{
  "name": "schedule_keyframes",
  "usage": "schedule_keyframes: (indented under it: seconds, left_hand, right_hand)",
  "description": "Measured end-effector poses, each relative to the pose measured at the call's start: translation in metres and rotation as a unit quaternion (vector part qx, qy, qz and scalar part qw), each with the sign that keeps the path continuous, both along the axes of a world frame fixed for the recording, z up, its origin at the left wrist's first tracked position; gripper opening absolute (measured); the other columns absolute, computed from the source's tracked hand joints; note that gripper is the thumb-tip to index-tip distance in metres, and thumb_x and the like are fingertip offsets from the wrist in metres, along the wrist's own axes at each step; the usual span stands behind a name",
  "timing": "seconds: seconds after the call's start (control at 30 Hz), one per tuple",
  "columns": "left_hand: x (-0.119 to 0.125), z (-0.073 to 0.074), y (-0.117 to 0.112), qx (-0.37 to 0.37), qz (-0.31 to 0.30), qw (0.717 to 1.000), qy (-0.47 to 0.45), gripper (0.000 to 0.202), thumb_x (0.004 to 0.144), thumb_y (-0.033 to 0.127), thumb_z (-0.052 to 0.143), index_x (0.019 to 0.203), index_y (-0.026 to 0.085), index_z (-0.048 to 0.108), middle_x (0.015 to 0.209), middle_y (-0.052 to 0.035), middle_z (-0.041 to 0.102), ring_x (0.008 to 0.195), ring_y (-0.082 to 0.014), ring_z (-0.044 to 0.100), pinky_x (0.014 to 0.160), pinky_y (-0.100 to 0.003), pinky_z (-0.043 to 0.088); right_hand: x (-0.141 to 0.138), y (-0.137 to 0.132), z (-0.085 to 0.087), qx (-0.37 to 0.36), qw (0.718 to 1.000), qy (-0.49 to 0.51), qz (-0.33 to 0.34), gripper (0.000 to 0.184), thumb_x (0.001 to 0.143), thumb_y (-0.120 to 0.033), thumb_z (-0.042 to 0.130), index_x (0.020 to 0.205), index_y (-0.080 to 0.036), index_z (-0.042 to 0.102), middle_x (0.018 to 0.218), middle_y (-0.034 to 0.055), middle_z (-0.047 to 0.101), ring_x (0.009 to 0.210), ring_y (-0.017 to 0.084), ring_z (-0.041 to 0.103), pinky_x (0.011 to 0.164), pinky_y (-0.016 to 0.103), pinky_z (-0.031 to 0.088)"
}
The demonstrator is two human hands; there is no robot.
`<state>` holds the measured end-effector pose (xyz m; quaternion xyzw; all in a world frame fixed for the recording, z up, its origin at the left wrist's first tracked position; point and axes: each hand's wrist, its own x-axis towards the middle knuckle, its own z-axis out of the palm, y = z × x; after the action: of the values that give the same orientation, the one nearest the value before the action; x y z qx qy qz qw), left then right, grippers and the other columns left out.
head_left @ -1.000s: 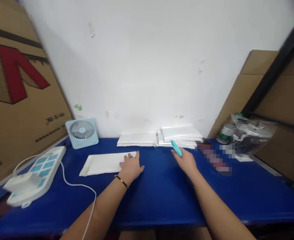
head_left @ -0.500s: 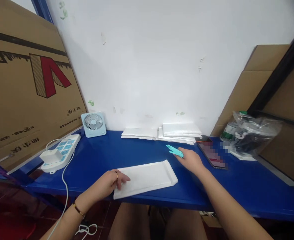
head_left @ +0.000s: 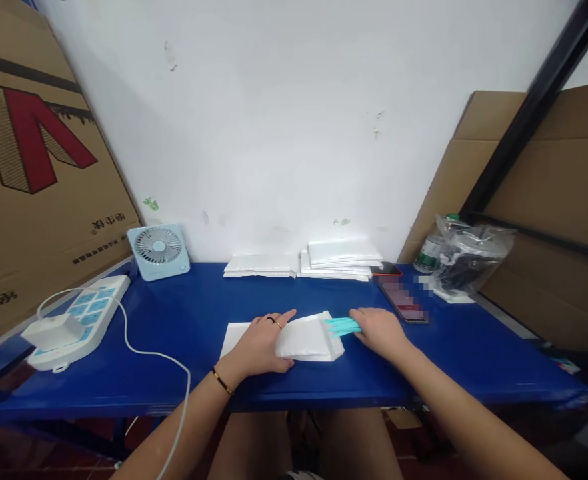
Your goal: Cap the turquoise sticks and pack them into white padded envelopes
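A white padded envelope point(head_left: 307, 339) lies flat near the table's front, its flap end to the right. My left hand point(head_left: 261, 343) spans it from above, thumb on the near edge and fingers at the far edge, gripping it across its width. In my right hand point(head_left: 381, 330) is a bunch of thin turquoise sticks point(head_left: 343, 326), held at their right ends. Their left tips lie at the envelope's flap end; whether they are inside the mouth or on top, I cannot tell.
White envelopes point(head_left: 344, 255) are stacked by the wall, with another pile point(head_left: 261, 265) to their left. A phone point(head_left: 403, 300) and a bagged dark item point(head_left: 467, 267) lie right. On the left are a small fan point(head_left: 159, 252) and a power strip point(head_left: 87, 320) with a trailing cable.
My left hand has slid right along the envelope and now grips it across. My right hand has lowered the turquoise sticks to the flap end. The view has shifted to the right.
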<state>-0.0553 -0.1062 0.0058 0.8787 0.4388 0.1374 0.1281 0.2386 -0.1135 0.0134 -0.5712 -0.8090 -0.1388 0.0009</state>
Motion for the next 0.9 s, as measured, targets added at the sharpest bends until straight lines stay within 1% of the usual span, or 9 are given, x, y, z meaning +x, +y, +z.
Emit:
schedule_keyframes:
  seconds: [0.13,0.2,0.27,0.37,0.5,0.6,0.73,0.8,0.9]
  left_hand:
    - [0.002,0.009,-0.003,-0.012,0.003,0.999,-0.046,0.093,0.059,0.036,0.069,0.141,0.028,0.026,0.124,-0.0086,0.053,0.115,-0.03,0.048,0.097,-0.041,0.035]
    - [0.006,0.013,-0.004,-0.016,0.006,0.998,-0.061,0.093,0.059,0.034,0.069,0.141,0.028,0.026,0.125,-0.0085,0.052,0.114,-0.03,0.048,0.097,-0.042,0.034]
    - [0.012,0.014,-0.003,-0.015,0.009,0.997,-0.075,0.092,0.059,0.033,0.069,0.141,0.028,0.026,0.125,-0.0082,0.051,0.112,-0.0298,0.048,0.097,-0.042,0.034]
    - [0.026,0.014,-0.002,-0.003,0.016,0.995,-0.102,0.091,0.06,0.033,0.068,0.141,0.027,0.027,0.124,-0.0084,0.051,0.11,-0.0294,0.048,0.096,-0.042,0.035]
    - [0.046,0.014,0.0,0.029,0.015,0.988,-0.148,0.092,0.057,0.033,0.071,0.139,0.025,0.029,0.123,-0.0101,0.05,0.112,-0.0313,0.045,0.096,-0.045,0.034]
    - [0.057,0.015,0.004,0.038,0.038,0.974,-0.221,0.083,0.059,0.027,0.069,0.134,0.023,0.033,0.117,-0.0087,0.054,0.107,-0.0289,0.049,0.094,-0.043,0.036]
    - [0.064,0.021,0.015,-0.009,0.066,0.931,-0.359,0.072,0.066,0.022,0.062,0.131,0.023,0.03,0.11,-0.0069,0.056,0.093,-0.0219,0.057,0.083,-0.036,0.045]
    - [0.065,0.026,0.021,-0.025,0.035,0.901,-0.432,0.071,0.068,0.021,0.061,0.131,0.023,0.028,0.11,-0.0065,0.056,0.089,-0.0188,0.058,0.079,-0.032,0.047]
    - [0.066,0.031,0.029,-0.041,-0.018,0.862,-0.505,0.069,0.069,0.022,0.06,0.13,0.022,0.029,0.115,-0.0076,0.054,0.094,-0.0182,0.057,0.081,-0.03,0.046]
  right_hand:
    - [0.001,-0.002,-0.005,0.016,1.0,-0.001,-0.001,0.012,0.077,-0.019,0.057,0.089,-0.017,0.059,0.082,0.0073,0.065,0.077,0.021,0.059,0.063,0.03,0.031]
    - [-0.002,-0.003,0.001,0.03,0.999,-0.009,0.007,0.01,0.077,-0.017,0.057,0.087,-0.017,0.059,0.08,0.0078,0.065,0.075,0.021,0.059,0.062,0.03,0.03]
    - [-0.008,-0.002,0.015,0.047,0.998,-0.029,0.029,0.009,0.08,-0.013,0.053,0.085,-0.016,0.059,0.078,0.0083,0.064,0.073,0.02,0.059,0.062,0.03,0.03]
    - [-0.026,0.002,0.05,0.055,0.992,-0.075,0.089,0.016,0.083,-0.006,0.047,0.085,-0.015,0.06,0.076,0.01,0.065,0.071,0.019,0.059,0.062,0.03,0.029]
    - [-0.058,0.011,0.102,0.033,0.975,-0.155,0.154,0.01,0.081,-0.008,0.052,0.084,-0.014,0.06,0.075,0.0099,0.067,0.069,0.02,0.061,0.062,0.029,0.029]
    - [-0.082,0.015,0.135,0.02,0.959,-0.212,0.188,0.008,0.077,-0.009,0.06,0.083,-0.014,0.062,0.074,0.0082,0.068,0.07,0.019,0.061,0.063,0.029,0.03]
    - [-0.105,0.014,0.179,0.014,0.951,-0.22,0.219,0.01,0.074,-0.008,0.063,0.077,-0.017,0.064,0.079,0.0039,0.068,0.072,0.016,0.06,0.064,0.028,0.031]
    - [-0.109,0.016,0.202,0.02,0.951,-0.203,0.233,0.015,0.074,-0.006,0.062,0.082,-0.019,0.064,0.078,0.002,0.066,0.07,0.015,0.058,0.062,0.027,0.032]
    - [-0.1,0.022,0.23,0.003,0.957,-0.163,0.239,0.034,0.067,-0.007,0.069,0.096,-0.022,0.064,0.08,-0.0004,0.064,0.068,0.014,0.057,0.061,0.026,0.035]
